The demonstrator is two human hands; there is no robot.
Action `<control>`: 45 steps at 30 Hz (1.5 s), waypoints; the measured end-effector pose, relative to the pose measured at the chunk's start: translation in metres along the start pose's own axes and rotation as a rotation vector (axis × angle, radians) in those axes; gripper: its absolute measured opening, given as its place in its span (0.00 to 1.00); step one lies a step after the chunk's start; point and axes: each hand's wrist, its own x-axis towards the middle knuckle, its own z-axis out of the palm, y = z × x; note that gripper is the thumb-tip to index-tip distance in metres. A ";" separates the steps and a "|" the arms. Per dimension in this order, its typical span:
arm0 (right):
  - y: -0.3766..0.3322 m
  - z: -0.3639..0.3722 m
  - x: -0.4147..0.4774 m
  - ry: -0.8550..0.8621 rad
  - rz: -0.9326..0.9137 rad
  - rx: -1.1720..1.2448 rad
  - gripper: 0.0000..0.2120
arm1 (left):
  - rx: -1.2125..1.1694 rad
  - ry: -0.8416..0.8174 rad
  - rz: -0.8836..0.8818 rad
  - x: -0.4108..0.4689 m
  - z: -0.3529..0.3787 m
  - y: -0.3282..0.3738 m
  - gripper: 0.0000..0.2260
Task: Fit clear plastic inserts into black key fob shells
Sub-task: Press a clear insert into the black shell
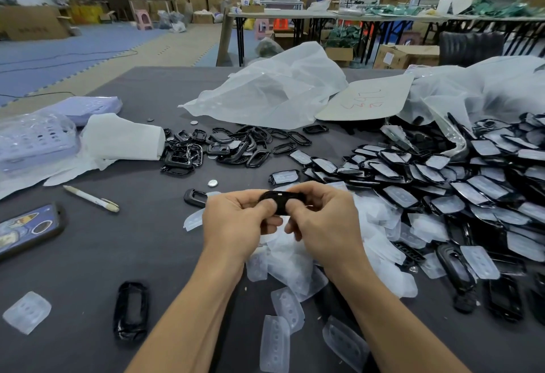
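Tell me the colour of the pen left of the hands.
The pen is white; head view.

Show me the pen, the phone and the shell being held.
pen [91, 198]: head view, middle of its barrel.
phone [29, 229]: head view, its patterned back.
held shell [281, 203]: head view, its exposed middle.

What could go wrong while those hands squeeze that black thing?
The left hand and right hand pinch one black shell above the table, so it might slip and fall among the loose clear inserts underneath. The fingers hide whether an insert sits straight inside; hard pressing could seat it crooked.
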 end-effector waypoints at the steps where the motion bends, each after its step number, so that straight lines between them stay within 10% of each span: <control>1: 0.000 0.001 0.000 -0.017 -0.012 -0.050 0.09 | 0.016 0.026 0.019 0.000 -0.001 0.000 0.17; 8: 0.000 -0.001 0.003 0.008 0.068 0.142 0.09 | -0.089 0.061 -0.030 -0.001 0.007 -0.005 0.13; 14: 0.004 -0.018 0.009 0.168 -0.091 -0.349 0.06 | -0.273 0.294 -0.069 0.010 -0.012 0.003 0.10; 23: 0.014 0.008 -0.003 -0.278 -0.323 -0.897 0.21 | -0.413 0.275 -0.100 0.015 -0.019 0.006 0.06; 29: 0.017 0.008 -0.001 -0.100 -0.367 -0.726 0.04 | -0.356 0.269 -0.100 0.018 -0.022 0.006 0.06; 36: 0.002 -0.001 -0.001 0.082 -0.108 -0.284 0.09 | -0.302 0.301 -0.131 0.020 -0.021 0.001 0.07; 45: 0.003 -0.002 -0.001 0.080 -0.129 -0.443 0.14 | -0.229 0.252 -0.135 0.020 -0.020 -0.001 0.06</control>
